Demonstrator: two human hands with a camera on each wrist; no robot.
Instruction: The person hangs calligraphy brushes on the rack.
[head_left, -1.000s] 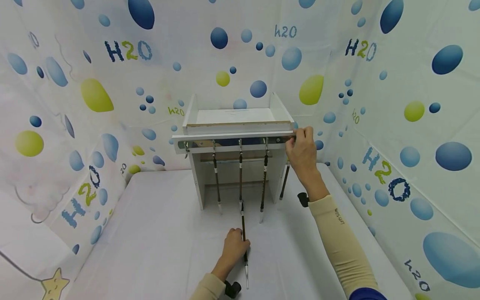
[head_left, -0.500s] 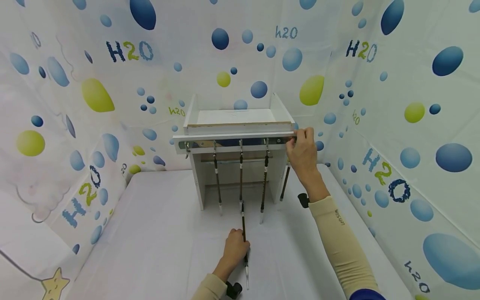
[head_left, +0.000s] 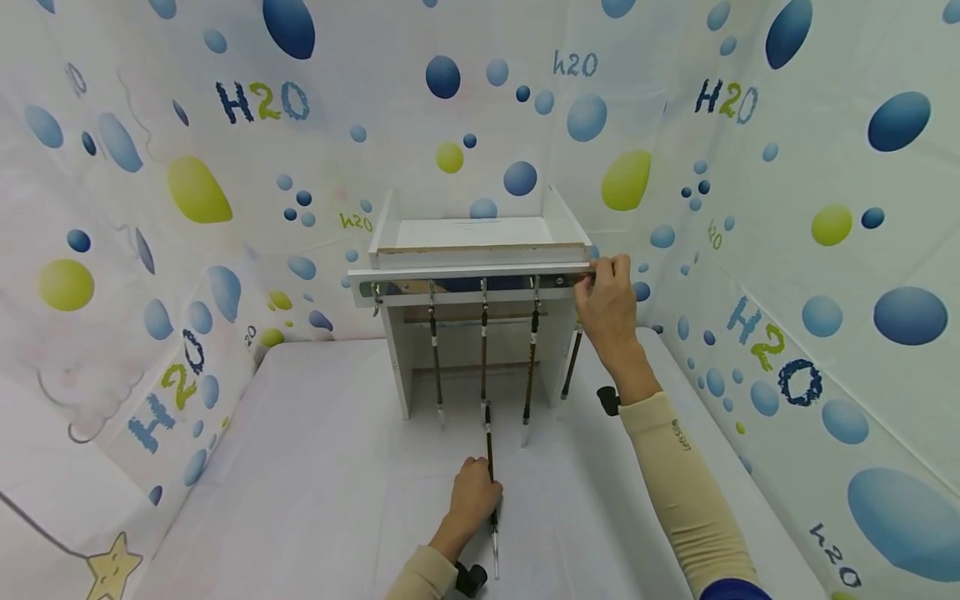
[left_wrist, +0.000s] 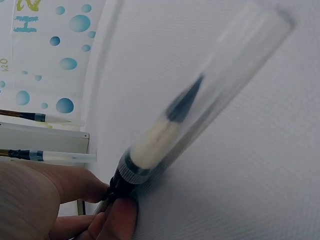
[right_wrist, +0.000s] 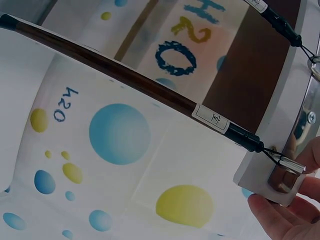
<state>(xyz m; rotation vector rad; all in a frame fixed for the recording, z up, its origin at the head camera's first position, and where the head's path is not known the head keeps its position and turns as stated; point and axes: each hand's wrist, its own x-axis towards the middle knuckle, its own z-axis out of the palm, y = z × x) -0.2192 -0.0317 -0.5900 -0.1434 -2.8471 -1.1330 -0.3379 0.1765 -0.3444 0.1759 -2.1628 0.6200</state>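
Observation:
My left hand (head_left: 474, 496) grips a calligraphy brush (head_left: 490, 450) low over the table, its tip pointing toward me. Up close in the left wrist view, a clear cap (left_wrist: 245, 55) surrounds the brush's pale bristles (left_wrist: 157, 142) with their dark tip. At the white rack's right end, my right hand (head_left: 606, 308) holds the end of the hook rail (head_left: 457, 286). A brush with a dark brown handle (right_wrist: 125, 75) hangs by its black loop from the end hook (right_wrist: 291, 166), right beside those fingers. Further brushes hang along the rail, including a middle one (head_left: 483, 354).
An unoccupied hook (head_left: 376, 300) is at the rail's left end. The rack's open upper tray (head_left: 480, 231) sits above the rail. White cloth covers the table (head_left: 315, 467). Bubble-printed sheets (head_left: 390, 100) enclose the back and sides.

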